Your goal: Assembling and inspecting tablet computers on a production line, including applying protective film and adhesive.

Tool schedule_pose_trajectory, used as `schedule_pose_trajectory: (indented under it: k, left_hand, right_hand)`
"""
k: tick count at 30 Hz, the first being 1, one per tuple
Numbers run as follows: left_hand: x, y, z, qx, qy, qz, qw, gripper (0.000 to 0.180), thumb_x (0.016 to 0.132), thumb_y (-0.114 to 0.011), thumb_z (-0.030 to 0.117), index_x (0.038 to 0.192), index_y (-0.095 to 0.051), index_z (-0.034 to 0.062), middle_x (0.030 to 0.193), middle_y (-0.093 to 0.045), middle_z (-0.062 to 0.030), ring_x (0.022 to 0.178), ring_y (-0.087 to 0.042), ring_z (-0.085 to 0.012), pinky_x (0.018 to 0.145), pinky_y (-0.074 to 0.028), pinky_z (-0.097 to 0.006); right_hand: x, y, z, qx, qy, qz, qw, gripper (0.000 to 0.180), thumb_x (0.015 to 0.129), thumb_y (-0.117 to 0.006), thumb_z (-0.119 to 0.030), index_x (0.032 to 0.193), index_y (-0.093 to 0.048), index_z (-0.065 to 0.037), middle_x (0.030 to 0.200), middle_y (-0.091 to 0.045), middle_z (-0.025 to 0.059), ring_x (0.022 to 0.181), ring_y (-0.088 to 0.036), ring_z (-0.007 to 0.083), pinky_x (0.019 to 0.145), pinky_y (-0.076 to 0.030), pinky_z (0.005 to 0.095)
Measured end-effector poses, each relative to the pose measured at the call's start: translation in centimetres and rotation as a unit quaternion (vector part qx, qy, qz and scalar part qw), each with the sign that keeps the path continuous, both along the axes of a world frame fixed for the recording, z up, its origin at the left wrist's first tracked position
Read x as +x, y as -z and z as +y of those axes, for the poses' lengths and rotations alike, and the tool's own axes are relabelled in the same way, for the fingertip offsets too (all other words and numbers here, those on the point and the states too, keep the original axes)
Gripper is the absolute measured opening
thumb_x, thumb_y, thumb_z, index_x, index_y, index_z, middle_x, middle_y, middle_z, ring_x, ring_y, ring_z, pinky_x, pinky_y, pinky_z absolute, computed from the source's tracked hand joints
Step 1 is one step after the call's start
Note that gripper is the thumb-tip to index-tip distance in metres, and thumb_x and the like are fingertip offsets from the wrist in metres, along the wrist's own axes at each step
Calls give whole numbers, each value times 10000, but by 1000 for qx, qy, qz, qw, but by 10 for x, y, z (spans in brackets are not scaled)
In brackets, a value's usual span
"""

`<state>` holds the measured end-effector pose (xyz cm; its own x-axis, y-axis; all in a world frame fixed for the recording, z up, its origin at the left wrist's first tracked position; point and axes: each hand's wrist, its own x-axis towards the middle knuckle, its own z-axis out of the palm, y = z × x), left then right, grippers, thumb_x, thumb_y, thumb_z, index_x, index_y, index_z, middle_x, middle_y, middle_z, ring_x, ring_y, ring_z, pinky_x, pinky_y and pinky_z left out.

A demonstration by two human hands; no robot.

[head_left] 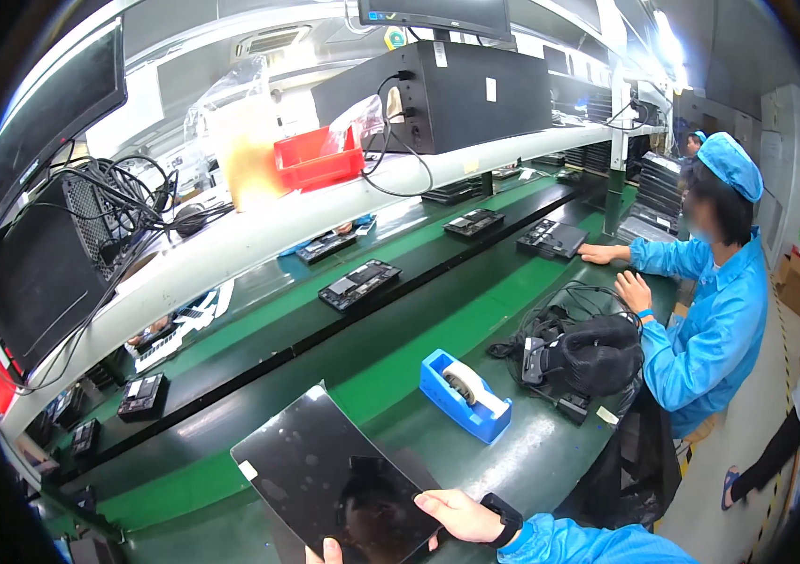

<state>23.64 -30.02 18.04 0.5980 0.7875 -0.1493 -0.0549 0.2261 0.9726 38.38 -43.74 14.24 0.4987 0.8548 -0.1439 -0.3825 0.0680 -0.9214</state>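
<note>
Gripping black panel (329, 475) w/ both hands: right hand (456, 515), left hand (325, 552).

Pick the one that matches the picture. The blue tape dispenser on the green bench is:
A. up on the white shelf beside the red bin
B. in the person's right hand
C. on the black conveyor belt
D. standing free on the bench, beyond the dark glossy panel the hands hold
D: the blue tape dispenser stands alone on the green bench, while the right hand grips the edge of the dark glossy panel nearer the camera.
</note>
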Motion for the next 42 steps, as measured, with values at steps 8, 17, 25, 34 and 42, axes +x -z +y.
schedule_pose_trajectory:
  k: [8,17,25,34,42]
  left_hand:
    - [3,11,9,-28,83,-47,995,374,954,-480,187,1263,-451,-23,1165,-554,-108,1012,-548,-203,892,-432,-324]
    - [14,16,0,-68,201,-90,973,334,956,-451,142,1255,-461,-8,1176,-550,-100,1047,-535,-192,894,-432,-325]
    - [-4,41,5,-64,284,-59,955,384,929,-497,95,1296,-430,1,1216,-529,-70,1062,-519,-175,925,-407,-308]
    - [33,4,36,30,167,-107,980,282,966,-432,128,1222,-458,13,1082,-580,-71,947,-554,-135,856,-447,-276]
    - [54,-4,64,126,285,-19,950,277,971,-448,162,1159,-536,-21,1106,-595,-68,982,-543,-118,856,-431,-248]
  right_hand:
    - [2,-2,-13,33,-6,7,999,307,978,-441,-312,921,-488,-14,798,-572,49,703,-641,177,677,-543,298]
    - [9,23,-35,90,55,26,994,311,992,-413,-272,931,-539,5,823,-565,22,745,-593,120,720,-492,265]
    - [16,25,-34,-46,167,-93,980,301,984,-439,-306,824,-510,-61,703,-377,-85,650,-330,33,561,-315,212]
    - [-3,54,-49,-2,150,-29,988,310,955,-503,-308,992,-584,-11,878,-590,-8,760,-519,62,664,-427,213]
    - [-2,35,-41,-3,79,-19,997,271,916,-570,-181,1101,-574,18,983,-598,8,859,-535,90,752,-462,270]
